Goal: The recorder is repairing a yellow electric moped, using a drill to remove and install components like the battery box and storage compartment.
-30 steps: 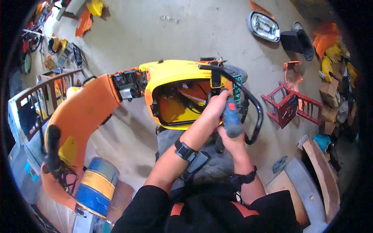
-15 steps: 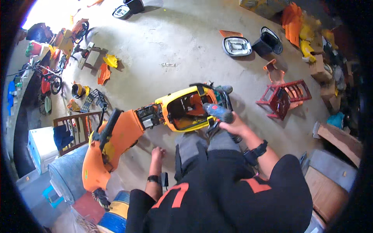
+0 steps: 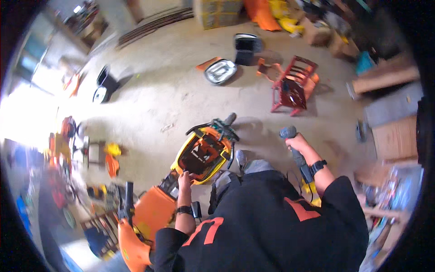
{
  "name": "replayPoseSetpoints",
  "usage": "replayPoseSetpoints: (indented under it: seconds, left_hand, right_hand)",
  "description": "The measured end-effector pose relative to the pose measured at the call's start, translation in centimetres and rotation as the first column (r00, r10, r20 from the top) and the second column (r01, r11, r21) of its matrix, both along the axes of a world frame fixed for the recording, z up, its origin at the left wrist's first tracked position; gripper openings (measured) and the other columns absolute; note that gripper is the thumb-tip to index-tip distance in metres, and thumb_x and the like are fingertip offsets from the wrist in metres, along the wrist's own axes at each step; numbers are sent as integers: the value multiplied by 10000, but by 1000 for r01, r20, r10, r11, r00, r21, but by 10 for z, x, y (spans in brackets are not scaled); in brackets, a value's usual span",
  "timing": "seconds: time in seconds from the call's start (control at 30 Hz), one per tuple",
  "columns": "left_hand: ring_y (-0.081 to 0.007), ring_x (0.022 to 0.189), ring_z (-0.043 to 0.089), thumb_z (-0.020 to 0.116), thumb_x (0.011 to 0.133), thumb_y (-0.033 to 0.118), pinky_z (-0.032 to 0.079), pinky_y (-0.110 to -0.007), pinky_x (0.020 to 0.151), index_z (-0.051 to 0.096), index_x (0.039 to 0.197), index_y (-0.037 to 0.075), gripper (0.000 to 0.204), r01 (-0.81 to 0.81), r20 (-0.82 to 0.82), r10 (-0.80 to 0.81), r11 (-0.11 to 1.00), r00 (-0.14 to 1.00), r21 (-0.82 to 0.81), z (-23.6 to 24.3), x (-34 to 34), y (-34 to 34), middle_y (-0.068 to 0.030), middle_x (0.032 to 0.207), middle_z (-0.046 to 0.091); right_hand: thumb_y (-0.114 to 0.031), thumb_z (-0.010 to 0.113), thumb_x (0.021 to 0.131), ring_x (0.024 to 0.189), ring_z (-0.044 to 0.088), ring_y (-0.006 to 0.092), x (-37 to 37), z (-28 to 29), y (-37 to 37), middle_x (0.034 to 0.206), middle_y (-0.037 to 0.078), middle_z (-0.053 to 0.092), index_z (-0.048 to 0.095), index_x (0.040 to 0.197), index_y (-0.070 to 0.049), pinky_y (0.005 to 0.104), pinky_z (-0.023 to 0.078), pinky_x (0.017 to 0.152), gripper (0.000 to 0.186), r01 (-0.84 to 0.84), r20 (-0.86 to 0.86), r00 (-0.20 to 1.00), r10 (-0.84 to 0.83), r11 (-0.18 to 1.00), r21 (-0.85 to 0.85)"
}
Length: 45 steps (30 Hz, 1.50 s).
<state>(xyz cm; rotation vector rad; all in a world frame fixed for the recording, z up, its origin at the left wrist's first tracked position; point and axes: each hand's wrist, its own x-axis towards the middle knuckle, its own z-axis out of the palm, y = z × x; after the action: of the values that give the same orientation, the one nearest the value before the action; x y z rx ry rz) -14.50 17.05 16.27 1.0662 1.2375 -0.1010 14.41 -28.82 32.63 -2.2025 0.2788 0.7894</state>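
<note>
My right hand (image 3: 297, 142) is wrapped round a cordless drill (image 3: 287, 132). Its grey-blue head sticks out beyond my fingers, and the drill is held out to the right, apart from the scooter. An orange and yellow motor scooter without its seat stands ahead of me. Its yellow rear body (image 3: 186, 147) surrounds an open dark compartment. My left hand (image 3: 185, 178) is at the near left edge of that body, its fingers curled together. Whether something small is in them is hidden. Toward the lower left lies the orange front panel (image 3: 156, 211) with the handlebar (image 3: 128, 197) over it.
A dark red chair (image 3: 289, 93) stands ahead to the right. Beyond the scooter, a silver-rimmed scooter seat (image 3: 220, 71) and a black bin-like part (image 3: 247, 47) lie on the concrete floor. Cardboard (image 3: 395, 138) leans at the right. Orange and yellow panels (image 3: 112, 164) lie left.
The view has turned to the right. My right hand has carried the drill from over the scooter's rear out to the right. My left hand has come up against the scooter's body.
</note>
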Motion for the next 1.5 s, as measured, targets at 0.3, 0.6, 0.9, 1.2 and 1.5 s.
replayPoseSetpoints:
  seconds: [0.3, 0.6, 0.9, 1.2, 1.5]
  left_hand:
    - [-146, 544, 569, 499, 878, 192, 442, -259, 459, 610, 916, 1, 225, 364, 251, -382, 924, 890, 114, 15, 60, -56, -84, 725, 636]
    - [-146, 534, 539, 519, 856, 234, 443, -293, 479, 606, 923, 43, 221, 494, -13, -514, 816, 858, 302, 4, 58, -114, -51, 699, 603]
    - [-155, 556, 626, 446, 845, 125, 425, -254, 426, 602, 1043, 41, 266, 221, -175, -173, 924, 969, 311, 13, 24, -126, -75, 740, 653]
    - [-164, 589, 613, 413, 810, 82, 452, -289, 484, 615, 1055, 54, 319, 92, -198, -35, 955, 979, 282, 16, 5, -97, -76, 784, 649]
    - [-169, 604, 585, 496, 781, -8, 473, -304, 527, 631, 958, -28, 224, 218, -92, -198, 870, 976, 443, -123, -12, -38, -98, 738, 630]
  right_hand:
    - [-193, 627, 624, 633, 610, 202, -130, -101, -253, 645, 60, 606, 616, 676, -21, 348, 459, 575, 180, 386, -208, 867, -453, 873, -297]
    - [-165, 560, 732, 686, 620, 181, -239, -130, -343, 715, 92, 651, 666, 719, -55, 315, 470, 610, 153, -148, -406, 911, 67, 974, -173]
    - [-186, 582, 691, 599, 547, 188, -154, -72, -309, 652, 53, 569, 602, 705, -58, 330, 409, 550, 131, 50, -613, 768, -185, 972, -231]
    - [-35, 562, 670, 632, 546, 157, -112, -115, -292, 681, 43, 580, 603, 732, -42, 343, 443, 557, 75, -244, -115, 963, 243, 970, 6]
    - [-148, 600, 764, 705, 560, 161, -116, -48, -171, 774, 62, 605, 606, 864, -46, 307, 448, 634, 142, -206, -355, 885, 301, 937, 281]
